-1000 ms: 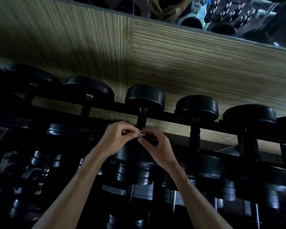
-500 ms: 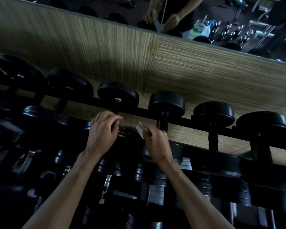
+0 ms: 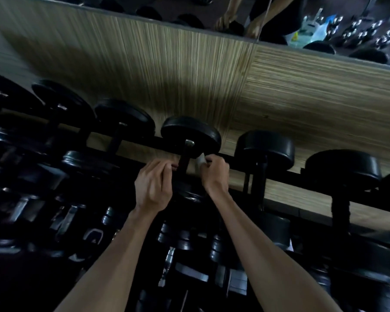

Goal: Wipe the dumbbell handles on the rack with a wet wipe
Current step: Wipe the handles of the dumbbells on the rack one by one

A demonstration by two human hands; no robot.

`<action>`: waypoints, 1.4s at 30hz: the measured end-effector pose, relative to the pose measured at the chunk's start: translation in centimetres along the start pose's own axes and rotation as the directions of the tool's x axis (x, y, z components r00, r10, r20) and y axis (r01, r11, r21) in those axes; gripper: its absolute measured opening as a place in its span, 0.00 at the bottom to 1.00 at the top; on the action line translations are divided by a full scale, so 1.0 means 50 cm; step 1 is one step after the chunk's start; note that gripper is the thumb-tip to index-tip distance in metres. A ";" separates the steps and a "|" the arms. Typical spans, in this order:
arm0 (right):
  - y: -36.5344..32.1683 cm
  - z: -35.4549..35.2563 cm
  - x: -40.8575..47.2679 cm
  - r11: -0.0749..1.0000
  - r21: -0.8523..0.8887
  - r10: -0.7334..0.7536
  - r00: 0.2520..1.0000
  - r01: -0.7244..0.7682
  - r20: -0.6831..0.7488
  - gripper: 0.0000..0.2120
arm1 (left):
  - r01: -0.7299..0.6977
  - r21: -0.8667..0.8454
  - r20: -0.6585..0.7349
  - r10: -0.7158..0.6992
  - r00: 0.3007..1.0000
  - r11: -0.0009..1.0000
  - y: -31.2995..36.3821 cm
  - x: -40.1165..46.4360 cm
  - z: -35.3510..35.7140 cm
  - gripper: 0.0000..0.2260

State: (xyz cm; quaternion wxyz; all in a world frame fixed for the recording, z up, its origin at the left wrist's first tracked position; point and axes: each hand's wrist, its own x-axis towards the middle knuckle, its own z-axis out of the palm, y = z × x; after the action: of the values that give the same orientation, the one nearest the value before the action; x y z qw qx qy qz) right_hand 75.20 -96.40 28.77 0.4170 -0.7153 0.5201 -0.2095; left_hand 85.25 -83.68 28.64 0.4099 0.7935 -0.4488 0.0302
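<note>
Wood-grain panelling [image 3: 189, 70] runs behind a dim gym rack, with a strip of mirror [image 3: 324, 21] above it, and black dumbbells sit in rows across the rack's dark rails [image 3: 279, 174]. Toward the left the upper-row dumbbells blur into shadow, and their handles are hard to make out. Near the middle, the left hand [image 3: 153, 188] reaches up with its fingers curled just beside the handle [image 3: 185, 158] of one upper-row dumbbell [image 3: 190, 134]; whether those fingers actually touch the bar or grasp anything I cannot tell, since the fingertips are blurred. Immediately right of that handle, the right hand [image 3: 214, 172] pinches a small pale wet wipe [image 3: 200, 159] between thumb and fingers, held close against the bar's right side. Further right, two more dumbbells stand on the rail, well apart from the hands. The step in hand looks like starting the wipe on this central handle. To do it well, I would judge the wipe should be wrapped around the bar rather than dabbed on one side, then drawn along its length while twisting, so the underside gets cleaned too. The left hand could steady the dumbbell head so it does not roll on the rail, and the wipe should stay spread open, not bunched.
</note>
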 end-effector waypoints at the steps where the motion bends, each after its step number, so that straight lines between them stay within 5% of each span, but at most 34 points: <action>1: -0.002 0.006 0.008 1.000 0.009 0.018 1.000 -0.018 0.001 0.16 | 0.008 -0.005 -0.002 -0.008 1.000 1.000 0.001 -0.002 0.000 0.15; 11: -0.037 0.056 0.053 1.000 -0.028 0.000 1.000 0.001 0.023 0.17 | 0.000 -0.045 0.008 0.000 1.000 0.999 -0.014 -0.003 0.008 0.15; 18: -0.026 0.050 0.011 0.988 -0.115 0.128 0.962 -0.103 0.241 0.12 | -0.103 -0.008 0.281 0.101 0.954 0.995 -0.038 0.024 -0.018 0.19; 22: -0.032 0.075 0.037 0.991 -0.027 0.135 0.989 -0.134 0.051 0.17 | -0.126 -0.060 0.237 0.137 0.962 0.990 -0.044 0.020 -0.020 0.14; 25: -0.050 0.091 0.071 0.987 -0.005 0.160 0.987 -0.160 -0.032 0.08 | -0.104 -0.065 0.221 0.116 0.968 0.992 -0.043 0.020 -0.020 0.14; 31: -0.033 0.030 -0.008 0.980 -0.137 0.176 0.950 -0.145 0.257 0.05 | -0.106 -0.064 0.229 0.118 0.966 0.992 -0.045 0.023 -0.021 0.12; 38: -0.045 0.080 0.048 0.961 0.150 0.222 0.972 -0.232 0.083 0.09 | -0.102 -0.070 0.230 0.115 0.966 0.992 -0.042 0.022 -0.021 0.12; 42: -0.031 0.057 0.016 0.958 0.139 0.215 0.948 -0.252 0.236 0.11 | -0.089 -0.078 0.231 0.105 0.967 0.993 -0.044 0.020 -0.020 0.12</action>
State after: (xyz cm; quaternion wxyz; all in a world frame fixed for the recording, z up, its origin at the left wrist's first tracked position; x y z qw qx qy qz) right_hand 78.47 -95.90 28.33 0.5521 -0.6296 0.5330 -0.1219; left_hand 87.81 -83.11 28.37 0.3783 0.7543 -0.5333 -0.0589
